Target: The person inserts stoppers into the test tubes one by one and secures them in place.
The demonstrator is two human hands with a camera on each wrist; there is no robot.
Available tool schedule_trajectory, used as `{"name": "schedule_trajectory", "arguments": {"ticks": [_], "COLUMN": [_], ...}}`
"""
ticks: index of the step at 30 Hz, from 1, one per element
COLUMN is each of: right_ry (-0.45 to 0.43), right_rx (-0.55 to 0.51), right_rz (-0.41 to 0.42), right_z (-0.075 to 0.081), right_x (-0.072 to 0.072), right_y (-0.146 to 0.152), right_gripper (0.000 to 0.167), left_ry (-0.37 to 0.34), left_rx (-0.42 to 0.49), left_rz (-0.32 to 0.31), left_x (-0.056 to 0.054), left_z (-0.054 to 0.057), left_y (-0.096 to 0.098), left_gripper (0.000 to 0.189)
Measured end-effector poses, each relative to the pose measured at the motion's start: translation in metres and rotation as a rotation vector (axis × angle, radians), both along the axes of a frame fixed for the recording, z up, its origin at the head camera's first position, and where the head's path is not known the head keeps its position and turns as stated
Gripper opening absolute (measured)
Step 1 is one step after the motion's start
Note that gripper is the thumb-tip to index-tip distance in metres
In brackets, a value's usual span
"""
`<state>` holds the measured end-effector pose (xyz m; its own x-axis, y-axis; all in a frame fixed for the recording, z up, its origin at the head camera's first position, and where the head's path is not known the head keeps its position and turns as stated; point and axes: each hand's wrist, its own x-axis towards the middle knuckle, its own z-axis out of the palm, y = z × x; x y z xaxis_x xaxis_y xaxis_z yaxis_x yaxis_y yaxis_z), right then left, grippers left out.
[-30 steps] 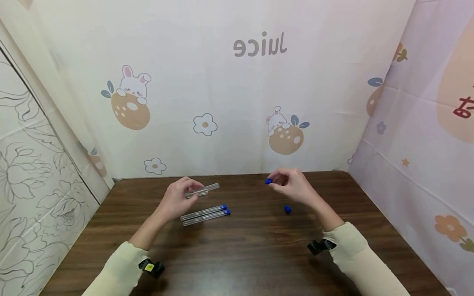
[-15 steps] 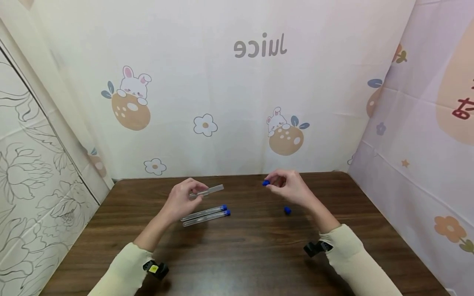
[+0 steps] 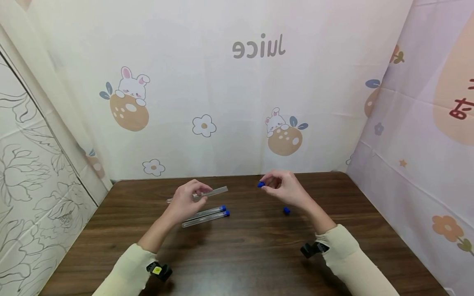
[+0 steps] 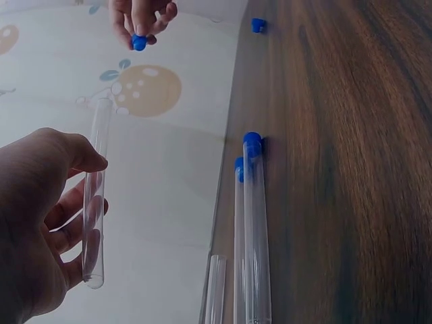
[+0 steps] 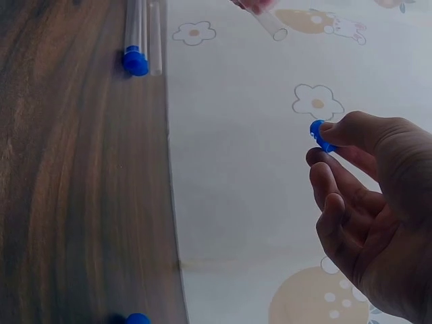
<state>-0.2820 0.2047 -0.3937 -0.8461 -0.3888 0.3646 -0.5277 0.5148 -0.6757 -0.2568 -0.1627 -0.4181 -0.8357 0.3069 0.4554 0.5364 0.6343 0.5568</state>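
Observation:
My left hand grips a clear test tube between thumb and fingers; its uncapped mouth points toward the right hand. Between thumb and forefinger, my right hand pinches a blue stopper, held above the table and apart from the tube. Two test tubes with blue stoppers lie side by side on the table in front of the left hand. Another clear tube without a stopper lies just beyond them, partly hidden by the left hand in the head view. A second blue stopper lies on the table below the right hand.
The dark wood-grain table ends at the back against a light curtain printed with rabbits and flowers. More printed cloth hangs along the right side. Each sleeve carries a small black camera.
My left hand has lifted the tube and moved slightly right with it. The right hand has drifted left with the stopper, narrowing the gap. The tubes and stopper on the table stay put.

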Motion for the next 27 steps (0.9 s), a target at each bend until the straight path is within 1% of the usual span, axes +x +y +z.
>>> {"name": "schedule_trajectory", "arguments": {"ticks": [5, 15, 22, 27], "right_ry": [-0.019, -0.019, -0.022, -0.02], "right_rx": [-0.003, 0.003, -0.012, -0.027], "right_rz": [-0.012, -0.003, 0.017, 0.046], "right_z": [-0.003, -0.004, -0.002, -0.002], "right_x": [0.001, 0.002, 0.004, 0.004], "right_y": [-0.001, -0.007, -0.012, -0.016], "right_gripper": [0.014, 0.014, 0.014, 0.015], "left_ry": [0.012, -0.005, -0.022, -0.024], "left_rx": [0.012, 0.019, 0.028, 0.028], "left_rz": [-0.025, -0.048, -0.068, -0.08], "left_x": [0.0, -0.001, -0.001, -0.003], "left_z": [0.0, 0.0, 0.002, 0.0], "left_y": [0.005, 0.015, 0.022, 0.026], "left_gripper": [0.022, 0.022, 0.022, 0.022]}}
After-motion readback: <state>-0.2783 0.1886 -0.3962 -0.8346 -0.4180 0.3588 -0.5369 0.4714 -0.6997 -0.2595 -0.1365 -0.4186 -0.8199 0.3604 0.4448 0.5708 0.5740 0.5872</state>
